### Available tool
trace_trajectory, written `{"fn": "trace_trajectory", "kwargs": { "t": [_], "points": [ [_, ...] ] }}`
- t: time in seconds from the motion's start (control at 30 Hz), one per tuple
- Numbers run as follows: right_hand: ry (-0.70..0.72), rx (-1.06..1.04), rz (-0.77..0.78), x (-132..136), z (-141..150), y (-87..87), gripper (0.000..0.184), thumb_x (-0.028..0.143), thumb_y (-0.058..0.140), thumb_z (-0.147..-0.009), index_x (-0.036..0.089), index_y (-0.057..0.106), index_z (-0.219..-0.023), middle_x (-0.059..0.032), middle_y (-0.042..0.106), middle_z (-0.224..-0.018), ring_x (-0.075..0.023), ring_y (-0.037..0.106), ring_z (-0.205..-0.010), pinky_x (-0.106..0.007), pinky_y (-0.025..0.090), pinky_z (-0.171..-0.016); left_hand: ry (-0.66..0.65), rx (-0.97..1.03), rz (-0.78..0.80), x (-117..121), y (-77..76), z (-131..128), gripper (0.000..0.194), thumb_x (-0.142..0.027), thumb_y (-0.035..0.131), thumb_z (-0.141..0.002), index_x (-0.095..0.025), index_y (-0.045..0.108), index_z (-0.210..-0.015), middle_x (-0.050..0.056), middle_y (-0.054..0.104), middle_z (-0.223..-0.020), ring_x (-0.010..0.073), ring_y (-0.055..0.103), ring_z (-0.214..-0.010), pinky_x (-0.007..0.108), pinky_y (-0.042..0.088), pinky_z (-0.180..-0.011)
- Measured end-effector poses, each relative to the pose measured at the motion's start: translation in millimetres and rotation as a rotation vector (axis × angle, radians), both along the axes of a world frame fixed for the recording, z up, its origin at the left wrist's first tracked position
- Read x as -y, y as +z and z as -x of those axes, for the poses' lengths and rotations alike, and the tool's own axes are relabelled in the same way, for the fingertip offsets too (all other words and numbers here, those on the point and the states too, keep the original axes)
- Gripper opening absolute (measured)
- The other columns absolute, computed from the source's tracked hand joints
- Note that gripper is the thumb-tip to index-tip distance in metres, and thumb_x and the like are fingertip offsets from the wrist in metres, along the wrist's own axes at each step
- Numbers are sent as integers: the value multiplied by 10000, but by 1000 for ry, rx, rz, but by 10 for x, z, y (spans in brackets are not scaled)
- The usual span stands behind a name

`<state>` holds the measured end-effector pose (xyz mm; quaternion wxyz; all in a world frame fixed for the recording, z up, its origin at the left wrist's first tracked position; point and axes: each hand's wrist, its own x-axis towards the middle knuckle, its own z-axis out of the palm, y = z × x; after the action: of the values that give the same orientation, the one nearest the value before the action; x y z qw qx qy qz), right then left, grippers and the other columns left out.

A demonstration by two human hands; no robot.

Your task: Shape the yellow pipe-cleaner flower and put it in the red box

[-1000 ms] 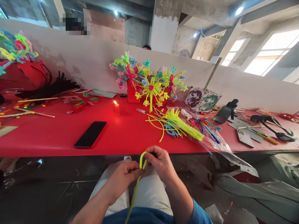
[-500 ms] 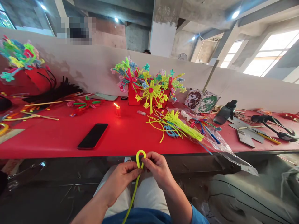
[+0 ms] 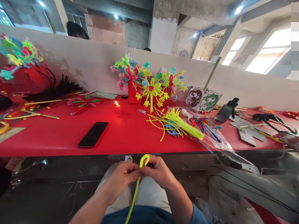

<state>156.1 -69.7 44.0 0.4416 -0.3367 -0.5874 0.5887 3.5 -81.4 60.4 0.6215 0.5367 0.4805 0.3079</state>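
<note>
Over my lap, below the front edge of the red table (image 3: 130, 137), both hands pinch one yellow-green pipe cleaner (image 3: 135, 193). Its top is bent into a small loop that sticks up between my fingers. My left hand (image 3: 122, 179) grips it just under the loop from the left. My right hand (image 3: 158, 171) closes on the loop's base from the right. The long tail hangs down toward my body. A bundle of yellow-green pipe cleaners (image 3: 184, 124) lies on the table beyond my hands.
A black phone (image 3: 92, 134) lies flat left of centre, with a lit candle (image 3: 117, 109) behind it. A pipe-cleaner flower bouquet (image 3: 149, 84) stands in a red box at the back. Scissors (image 3: 273, 121), a clear bag and card pieces lie right; sticks and more flowers lie left.
The loop at the top of the pipe cleaner has tightened and twisted a little between my fingers. My hands stayed together over my lap; the view shifted slightly.
</note>
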Motion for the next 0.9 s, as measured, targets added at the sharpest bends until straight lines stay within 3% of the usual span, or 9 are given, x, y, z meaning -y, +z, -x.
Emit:
{"fn": "trace_trajectory", "kwargs": {
  "t": [0.17, 0.43, 0.53, 0.67, 0.8, 0.9],
  "points": [
    [-92, 5, 3, 5, 49, 30, 157, 265, 611, -695, 161, 532, -607, 29, 462, -611, -93, 406, -574, -210, 322, -542, 155, 92, 97, -14, -35, -25, 267, -412, 685, -606, -157, 663, -679, -3, 609, -619, 143, 500, -600, 269, 385, -588],
    [-166, 84, -33, -54, 90, 93, 125, 233, 585, -675, 164, 521, -592, 39, 450, -589, -94, 390, -577, -212, 315, -547, 31, -53, -83, -72, 88, 26, 180, -321, 615, -685, -172, 701, -739, 5, 631, -683, 172, 521, -677, 257, 389, -630],
    [-198, 30, 15, -61, 117, 112, 123, 263, 603, -664, 162, 545, -624, 41, 456, -585, -90, 389, -564, -209, 313, -532, 58, -78, -147, -103, 127, 29, 155, -312, 619, -677, -169, 673, -651, -6, 578, -648, 163, 499, -662, 247, 378, -610],
    [-246, -22, 64, -26, 137, 89, 197, 334, 602, -679, 161, 574, -769, 22, 523, -646, -90, 425, -562, -208, 334, -522, 146, 52, -98, -126, 140, 25, 140, -311, 621, -674, -176, 644, -647, -29, 545, -602, 150, 484, -640, 250, 381, -618],
    [-183, 136, 73, 19, 185, 70, 174, 320, 608, -664, 156, 559, -695, 33, 496, -587, -81, 405, -514, -207, 325, -486, 244, 99, -131, -131, 149, 15, 141, -306, 643, -654, -175, 626, -602, -36, 527, -593, 129, 453, -621, 227, 367, -594],
    [-200, 261, -18, 20, 216, 75, 146, 291, 580, -693, 161, 546, -637, 50, 451, -537, -71, 373, -487, -197, 300, -458, 252, 97, -152, -130, 160, 7, 153, -307, 648, -650, -174, 613, -581, -37, 517, -593, 123, 439, -621, 220, 362, -588]
  ]
}}
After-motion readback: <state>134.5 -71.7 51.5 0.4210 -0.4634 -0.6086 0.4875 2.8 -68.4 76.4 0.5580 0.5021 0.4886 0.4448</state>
